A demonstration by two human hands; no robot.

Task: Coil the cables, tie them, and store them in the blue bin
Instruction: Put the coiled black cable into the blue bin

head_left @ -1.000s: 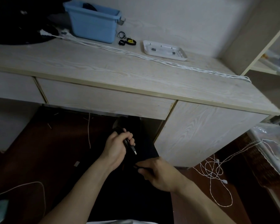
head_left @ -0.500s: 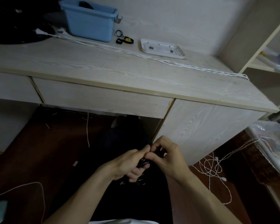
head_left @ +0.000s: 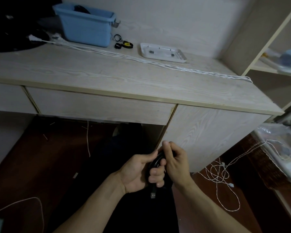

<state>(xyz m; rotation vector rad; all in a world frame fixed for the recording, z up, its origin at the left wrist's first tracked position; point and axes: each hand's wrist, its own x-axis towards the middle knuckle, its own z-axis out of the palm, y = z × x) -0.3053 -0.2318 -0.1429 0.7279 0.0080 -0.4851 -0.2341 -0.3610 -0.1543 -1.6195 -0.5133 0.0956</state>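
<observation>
Both my left hand [head_left: 138,172] and right hand [head_left: 175,163] grip the coiled black cable [head_left: 155,163], untied; white cables [head_left: 158,63] remain outside the blue plastic bin [head_left: 87,29].

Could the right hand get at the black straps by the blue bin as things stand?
Probably not at once: the right hand and left hand both grip the black cable below the desk; the straps lie unobstructed far back on the desk.

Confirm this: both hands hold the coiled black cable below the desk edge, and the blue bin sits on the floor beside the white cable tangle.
One detail is wrong. The head view shows the blue bin on the desk, at its back left, not on the floor. The rest stands: the left hand and right hand both hold the coiled black cable below the desk edge.
</observation>
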